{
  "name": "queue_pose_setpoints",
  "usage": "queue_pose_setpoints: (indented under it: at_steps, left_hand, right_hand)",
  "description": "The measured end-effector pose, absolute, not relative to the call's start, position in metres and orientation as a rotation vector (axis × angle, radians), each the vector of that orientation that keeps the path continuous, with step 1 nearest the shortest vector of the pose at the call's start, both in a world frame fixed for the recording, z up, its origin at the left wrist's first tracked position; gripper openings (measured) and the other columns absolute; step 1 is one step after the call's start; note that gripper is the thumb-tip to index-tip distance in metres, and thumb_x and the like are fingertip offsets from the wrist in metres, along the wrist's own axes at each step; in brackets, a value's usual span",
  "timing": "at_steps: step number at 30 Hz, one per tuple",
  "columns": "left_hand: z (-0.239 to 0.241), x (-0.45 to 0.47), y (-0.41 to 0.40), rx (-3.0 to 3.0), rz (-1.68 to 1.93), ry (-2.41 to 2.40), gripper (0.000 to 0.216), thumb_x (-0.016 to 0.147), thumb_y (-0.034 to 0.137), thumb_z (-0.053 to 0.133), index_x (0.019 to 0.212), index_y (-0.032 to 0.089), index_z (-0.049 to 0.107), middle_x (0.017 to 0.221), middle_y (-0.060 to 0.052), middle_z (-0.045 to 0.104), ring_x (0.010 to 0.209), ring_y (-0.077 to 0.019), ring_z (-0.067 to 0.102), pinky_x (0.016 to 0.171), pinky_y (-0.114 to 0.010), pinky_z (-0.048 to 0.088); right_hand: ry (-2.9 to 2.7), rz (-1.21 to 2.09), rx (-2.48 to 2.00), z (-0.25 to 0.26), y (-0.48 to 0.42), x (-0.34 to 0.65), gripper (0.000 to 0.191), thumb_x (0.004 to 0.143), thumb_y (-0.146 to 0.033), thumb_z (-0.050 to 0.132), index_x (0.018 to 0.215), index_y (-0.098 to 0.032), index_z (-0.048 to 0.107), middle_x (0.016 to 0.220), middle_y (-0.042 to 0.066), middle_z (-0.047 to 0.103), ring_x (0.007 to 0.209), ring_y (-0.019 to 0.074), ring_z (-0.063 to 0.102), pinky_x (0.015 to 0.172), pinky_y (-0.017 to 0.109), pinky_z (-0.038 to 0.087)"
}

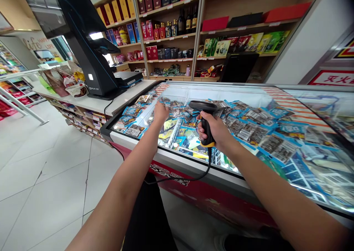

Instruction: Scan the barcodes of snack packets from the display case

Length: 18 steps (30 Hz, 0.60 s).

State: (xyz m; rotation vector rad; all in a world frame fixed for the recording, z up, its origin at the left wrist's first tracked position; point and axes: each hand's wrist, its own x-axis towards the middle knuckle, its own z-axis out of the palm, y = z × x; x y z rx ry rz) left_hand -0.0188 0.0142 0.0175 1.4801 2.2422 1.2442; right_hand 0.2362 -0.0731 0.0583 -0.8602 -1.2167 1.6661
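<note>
My right hand (218,133) grips the black handle of a barcode scanner (204,112), whose head points left over a chest freezer (193,162). Its black cable hangs down in front of the freezer's red front. My left hand (160,112) reaches into the freezer and rests on the blue and silver snack packets (249,125) near the far left; whether it grips one I cannot see. Yellow and green packs (177,133) lie between my hands.
A black checkout terminal (91,48) stands on the white counter (99,103) to the left. Wooden shelves (171,30) with boxes and bottles line the back wall. White floor tiles spread to the left. Glass lids cover the freezer's right part (318,118).
</note>
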Motion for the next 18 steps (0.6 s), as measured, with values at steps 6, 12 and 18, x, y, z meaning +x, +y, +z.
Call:
queue_pose_setpoints:
  at_steps: [6,12,18]
  left_hand:
    - [0.015,-0.015,0.011,1.638,0.719,2.472,0.043,0.107,0.037,0.06,0.146,0.019,0.067,0.163,-0.027,0.063,0.157,-0.044,0.053,0.126,-0.056,0.043]
    - [0.016,-0.012,0.011,1.941,0.477,2.349,0.055,0.115,0.045,0.044,0.166,0.035,0.061,0.172,-0.014,0.058,0.161,-0.0429,0.046,0.129,-0.062,0.042]
    - [0.017,-0.006,0.008,1.899,0.483,2.305,0.073,0.113,0.063,0.037,0.179,0.033,0.047,0.184,-0.019,0.044,0.17,-0.0455,0.039,0.136,-0.067,0.032]
  right_hand:
    - [-1.272,1.65,-0.884,0.057,-0.073,0.239,0.042,0.092,-0.058,0.087,0.095,-0.023,0.062,0.059,-0.005,0.056,0.042,0.0099,0.046,0.043,0.024,0.042]
    - [-1.259,1.658,-0.88,0.057,-0.072,0.238,0.043,0.093,-0.057,0.087,0.095,-0.023,0.061,0.058,-0.005,0.055,0.042,0.0096,0.045,0.043,0.024,0.041]
    - [-1.235,1.664,-0.899,0.057,-0.069,0.237,0.042,0.091,-0.057,0.088,0.096,-0.023,0.062,0.058,-0.004,0.056,0.041,0.0096,0.044,0.043,0.025,0.042]
